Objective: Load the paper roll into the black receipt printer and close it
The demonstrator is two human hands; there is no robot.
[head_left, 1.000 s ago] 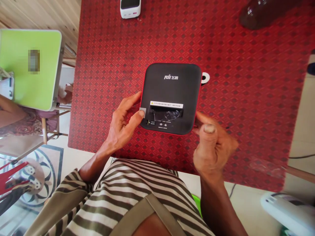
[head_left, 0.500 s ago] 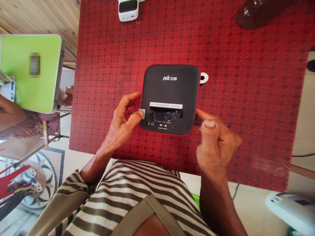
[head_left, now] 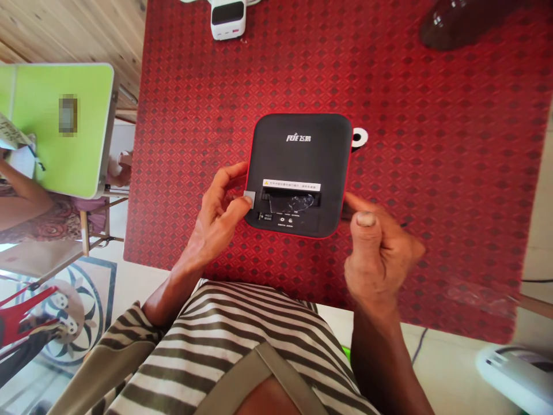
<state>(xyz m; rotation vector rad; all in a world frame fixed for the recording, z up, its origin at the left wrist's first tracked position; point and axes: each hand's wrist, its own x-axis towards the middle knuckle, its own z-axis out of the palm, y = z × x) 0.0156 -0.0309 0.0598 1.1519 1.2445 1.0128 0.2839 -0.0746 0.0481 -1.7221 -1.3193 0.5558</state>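
From the head camera, a small black receipt printer (head_left: 298, 155) with a red edge and the word FEIE on top sits in the middle of a red patterned tablecloth (head_left: 436, 173), though I cannot tell if it rests on the cloth or is held just over it. The left hand (head_left: 216, 222) is at the printer's left edge, with its thumb and fingers pressed together, pinching a small grey tab (head_left: 249, 198) there. The right hand (head_left: 382, 259) is curled at the right edge, with the thumb up and one finger touching the printer, and I cannot tell if it grips. A white ring (head_left: 359, 137) lies just past the printer's far right corner. A white box (head_left: 228, 19) sits at the far edge of the cloth, and a dark brown bottle (head_left: 453, 26) lies far right. Off to the left is a green table (head_left: 56, 129), with another person's arm (head_left: 21, 199) by it
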